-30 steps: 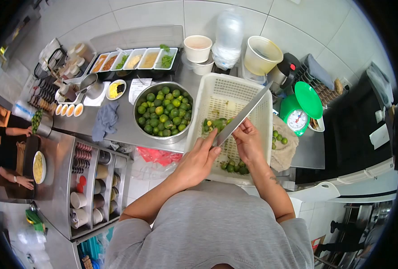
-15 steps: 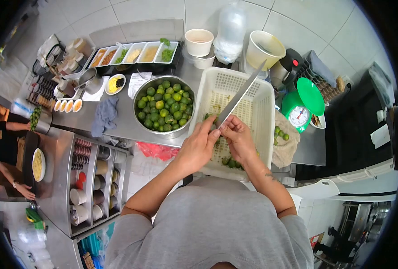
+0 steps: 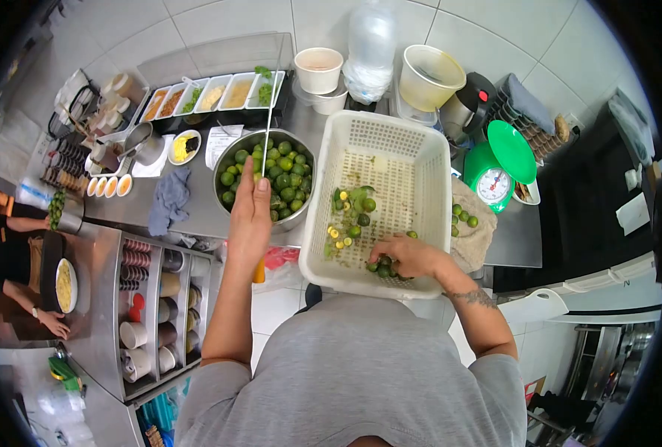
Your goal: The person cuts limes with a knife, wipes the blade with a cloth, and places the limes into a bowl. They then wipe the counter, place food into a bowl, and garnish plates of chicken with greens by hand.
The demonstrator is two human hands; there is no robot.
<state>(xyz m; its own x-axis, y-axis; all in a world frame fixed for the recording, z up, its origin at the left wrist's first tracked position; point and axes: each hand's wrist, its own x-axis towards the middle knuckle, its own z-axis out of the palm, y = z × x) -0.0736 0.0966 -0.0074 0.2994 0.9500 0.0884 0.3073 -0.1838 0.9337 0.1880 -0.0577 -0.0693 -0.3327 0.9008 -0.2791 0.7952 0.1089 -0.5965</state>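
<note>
Person's L hand [image 3: 250, 223] has its grip pinching a long, straight steel knife w/ an orange handle [image 3: 270, 112], blade up, crossing my view of the round st. steel bowl [image 3: 301, 216] full of green limes [image 3: 290, 181]. R hand [image 3: 408, 255] is down in the rectangular white perforated plastic basket [image 3: 413, 171], fingers bent over a cluster of dark-green limes [image 3: 382, 269] at its near end; can't tell if that grip's pinching any. Yellow-green cut pcs [image 3: 334, 233] lie nearby on the basket floor. Beige cloth [image 3: 471, 244] w/ small limes [image 3: 472, 222], R of basket, on grey metal worktop [image 3: 516, 242].
</note>
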